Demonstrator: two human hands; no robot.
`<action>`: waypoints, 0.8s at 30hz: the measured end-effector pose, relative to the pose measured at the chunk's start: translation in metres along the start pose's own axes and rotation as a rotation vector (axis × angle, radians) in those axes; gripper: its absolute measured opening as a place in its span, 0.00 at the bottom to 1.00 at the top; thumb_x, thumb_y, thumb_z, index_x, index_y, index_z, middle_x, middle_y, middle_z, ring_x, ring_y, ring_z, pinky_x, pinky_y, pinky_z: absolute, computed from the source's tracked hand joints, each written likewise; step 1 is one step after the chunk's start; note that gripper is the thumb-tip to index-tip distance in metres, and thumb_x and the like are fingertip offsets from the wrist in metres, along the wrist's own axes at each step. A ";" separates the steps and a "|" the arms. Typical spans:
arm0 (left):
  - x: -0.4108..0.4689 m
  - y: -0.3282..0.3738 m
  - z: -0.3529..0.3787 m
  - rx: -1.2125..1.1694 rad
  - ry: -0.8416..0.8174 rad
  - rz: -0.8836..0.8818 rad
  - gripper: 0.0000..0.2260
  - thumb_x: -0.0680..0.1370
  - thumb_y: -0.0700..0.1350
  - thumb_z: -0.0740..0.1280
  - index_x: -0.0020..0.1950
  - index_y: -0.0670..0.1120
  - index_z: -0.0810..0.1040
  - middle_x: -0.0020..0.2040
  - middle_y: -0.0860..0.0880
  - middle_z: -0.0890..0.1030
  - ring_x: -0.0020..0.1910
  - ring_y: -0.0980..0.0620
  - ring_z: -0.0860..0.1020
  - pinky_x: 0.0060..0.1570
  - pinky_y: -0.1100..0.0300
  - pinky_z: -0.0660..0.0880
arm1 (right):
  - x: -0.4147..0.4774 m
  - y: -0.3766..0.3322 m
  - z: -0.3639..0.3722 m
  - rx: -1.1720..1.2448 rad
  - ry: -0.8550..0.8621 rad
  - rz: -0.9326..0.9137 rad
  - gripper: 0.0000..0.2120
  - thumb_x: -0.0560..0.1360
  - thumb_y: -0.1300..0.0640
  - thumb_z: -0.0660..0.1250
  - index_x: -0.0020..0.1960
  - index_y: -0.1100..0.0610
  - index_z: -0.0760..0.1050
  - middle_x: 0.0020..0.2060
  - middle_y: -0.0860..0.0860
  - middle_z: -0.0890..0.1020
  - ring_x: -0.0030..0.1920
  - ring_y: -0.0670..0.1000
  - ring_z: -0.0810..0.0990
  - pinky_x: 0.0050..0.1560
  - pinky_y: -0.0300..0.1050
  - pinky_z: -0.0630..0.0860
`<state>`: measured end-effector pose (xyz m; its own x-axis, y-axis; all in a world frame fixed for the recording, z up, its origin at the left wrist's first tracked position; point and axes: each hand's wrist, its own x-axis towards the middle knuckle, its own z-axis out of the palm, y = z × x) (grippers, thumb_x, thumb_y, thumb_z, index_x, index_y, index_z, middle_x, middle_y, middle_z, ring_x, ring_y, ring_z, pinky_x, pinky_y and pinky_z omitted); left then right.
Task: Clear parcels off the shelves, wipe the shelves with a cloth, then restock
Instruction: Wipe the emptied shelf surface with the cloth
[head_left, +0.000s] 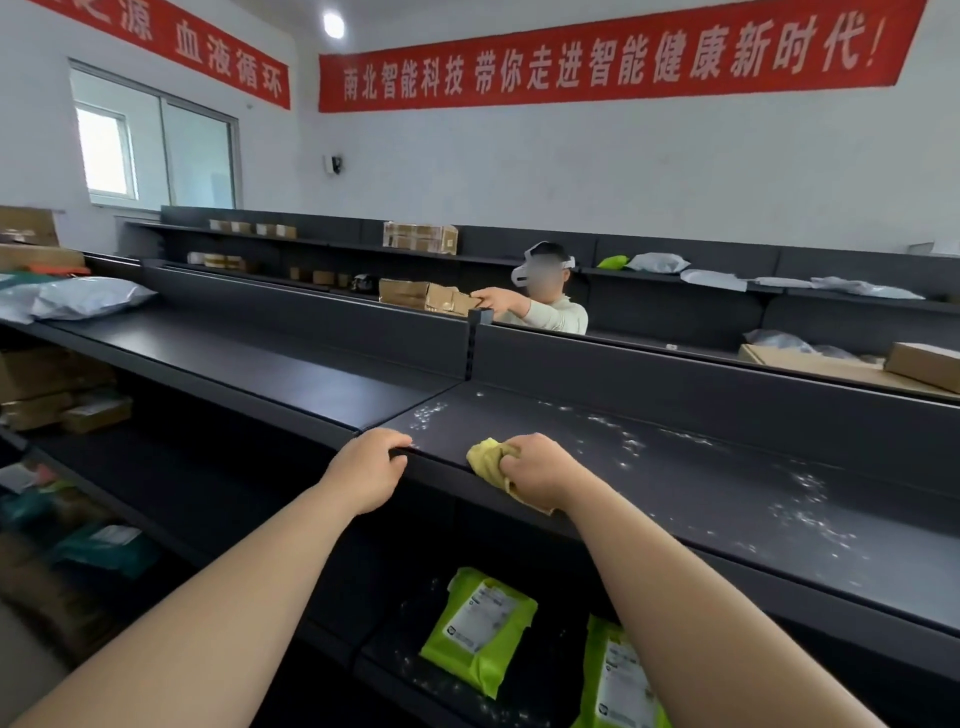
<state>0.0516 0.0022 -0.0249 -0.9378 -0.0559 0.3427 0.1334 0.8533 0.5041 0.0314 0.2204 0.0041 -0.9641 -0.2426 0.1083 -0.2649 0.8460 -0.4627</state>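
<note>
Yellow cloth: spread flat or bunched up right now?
Bunched up: the yellow cloth sits wadded in the right hand's grip at the top shelf's front edge.

parcel depot storeroom, long dark metal shelves (270, 358), mailer bags (88, 297), cardboard boxes (421, 237), red wall banners (597, 57)

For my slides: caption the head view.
Right hand presses a yellow cloth on the speckled top shelf; left hand grips its edge.

right hand (540, 470) gripping cloth (485, 456), speckled shelf (685, 499)
</note>
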 end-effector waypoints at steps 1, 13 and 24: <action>0.004 -0.004 0.003 0.050 -0.022 0.024 0.16 0.81 0.43 0.60 0.70 0.48 0.72 0.70 0.51 0.71 0.68 0.50 0.69 0.65 0.58 0.65 | 0.006 0.001 0.000 -0.002 0.005 0.003 0.05 0.79 0.56 0.58 0.47 0.54 0.71 0.44 0.53 0.76 0.44 0.53 0.72 0.46 0.44 0.69; 0.050 -0.061 -0.007 0.130 -0.030 0.117 0.13 0.81 0.44 0.59 0.62 0.49 0.78 0.62 0.53 0.77 0.61 0.52 0.74 0.60 0.57 0.70 | 0.031 -0.011 0.014 -0.001 -0.035 -0.208 0.15 0.75 0.45 0.62 0.57 0.51 0.78 0.48 0.49 0.81 0.48 0.51 0.77 0.47 0.43 0.73; 0.110 -0.095 -0.014 0.029 -0.055 0.274 0.10 0.80 0.46 0.62 0.56 0.50 0.82 0.55 0.55 0.82 0.54 0.55 0.78 0.53 0.60 0.73 | 0.101 -0.058 0.040 0.001 -0.101 -0.148 0.17 0.76 0.48 0.62 0.64 0.42 0.75 0.46 0.43 0.76 0.38 0.41 0.75 0.38 0.34 0.67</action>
<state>-0.0597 -0.0924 -0.0243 -0.8842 0.2060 0.4192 0.3756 0.8472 0.3758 -0.0496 0.1274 0.0066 -0.9075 -0.4110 0.0865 -0.4038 0.7969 -0.4494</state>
